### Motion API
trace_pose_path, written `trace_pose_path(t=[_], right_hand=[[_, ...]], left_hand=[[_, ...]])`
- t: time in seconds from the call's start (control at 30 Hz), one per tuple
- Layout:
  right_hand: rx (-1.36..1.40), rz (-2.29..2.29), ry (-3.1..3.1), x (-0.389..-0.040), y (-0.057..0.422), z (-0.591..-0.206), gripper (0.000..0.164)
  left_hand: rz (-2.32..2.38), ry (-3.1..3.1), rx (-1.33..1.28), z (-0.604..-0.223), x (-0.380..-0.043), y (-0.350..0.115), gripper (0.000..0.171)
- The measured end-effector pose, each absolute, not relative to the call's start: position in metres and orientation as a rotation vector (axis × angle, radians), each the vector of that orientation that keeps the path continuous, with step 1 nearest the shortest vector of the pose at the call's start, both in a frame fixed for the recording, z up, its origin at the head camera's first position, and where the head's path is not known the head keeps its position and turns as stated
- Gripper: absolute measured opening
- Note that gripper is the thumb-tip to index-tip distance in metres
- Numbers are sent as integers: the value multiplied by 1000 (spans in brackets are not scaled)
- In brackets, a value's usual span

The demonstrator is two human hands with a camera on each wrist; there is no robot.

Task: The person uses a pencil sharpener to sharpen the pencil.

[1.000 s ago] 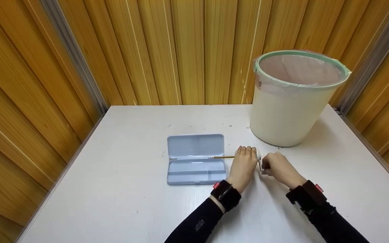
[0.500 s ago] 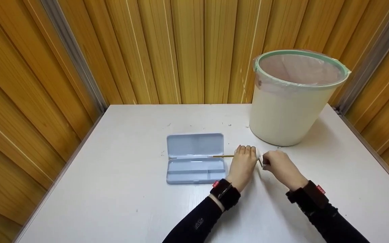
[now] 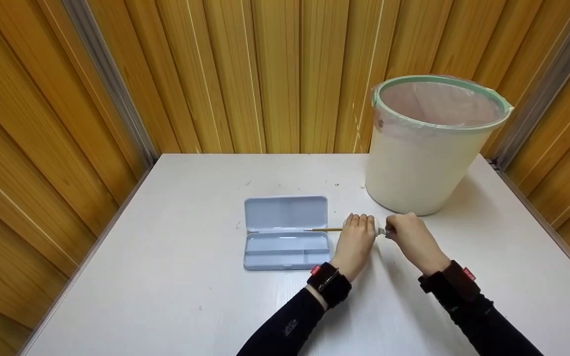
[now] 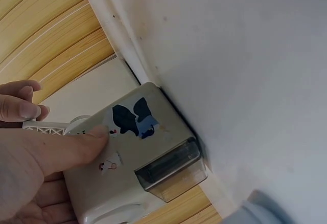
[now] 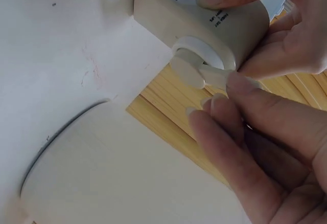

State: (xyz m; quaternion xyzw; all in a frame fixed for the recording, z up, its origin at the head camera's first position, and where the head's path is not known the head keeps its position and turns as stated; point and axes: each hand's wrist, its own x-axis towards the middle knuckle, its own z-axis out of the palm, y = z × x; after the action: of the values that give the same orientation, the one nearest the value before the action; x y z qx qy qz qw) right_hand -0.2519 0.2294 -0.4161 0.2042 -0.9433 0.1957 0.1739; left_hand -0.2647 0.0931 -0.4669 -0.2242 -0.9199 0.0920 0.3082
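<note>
The left hand (image 3: 356, 242) grasps a beige crank pencil sharpener (image 4: 127, 144), with its thumb lying on the sharpener's upper face next to dark-blue stickers (image 4: 135, 119). The sharpener is on the white worktop (image 3: 166, 247), between the open pencil case and the bin. The right hand (image 3: 411, 240) is at the crank side, and its fingers (image 5: 276, 106) pinch the end of the crank handle (image 5: 213, 75). In the left wrist view, a transparent shavings drawer (image 4: 171, 170) with a dark upper part is seen on the body.

A golden pencil (image 3: 327, 229) sticks out on the left side of the left hand; its free end reaches above the hinge of the light-blue pencil case (image 3: 286, 213). The pencil's other end is hidden by this hand. The case lies open, with divided compartments in its lower half. Behind the right hand stands a cream bin (image 3: 408, 168) with green rim and transparent liner.
</note>
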Motion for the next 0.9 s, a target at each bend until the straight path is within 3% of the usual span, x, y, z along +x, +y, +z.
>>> trace_pose_path(t=[0.5,0.9], right_hand=[[537,454,-2658,-287,221,-414,10],[613,583,-2754,-328,234,-452,11]], left_hand=[[237,-2436,-602,-468,-267,89,33],[217,-2414,-622,-470,-267,92,32]])
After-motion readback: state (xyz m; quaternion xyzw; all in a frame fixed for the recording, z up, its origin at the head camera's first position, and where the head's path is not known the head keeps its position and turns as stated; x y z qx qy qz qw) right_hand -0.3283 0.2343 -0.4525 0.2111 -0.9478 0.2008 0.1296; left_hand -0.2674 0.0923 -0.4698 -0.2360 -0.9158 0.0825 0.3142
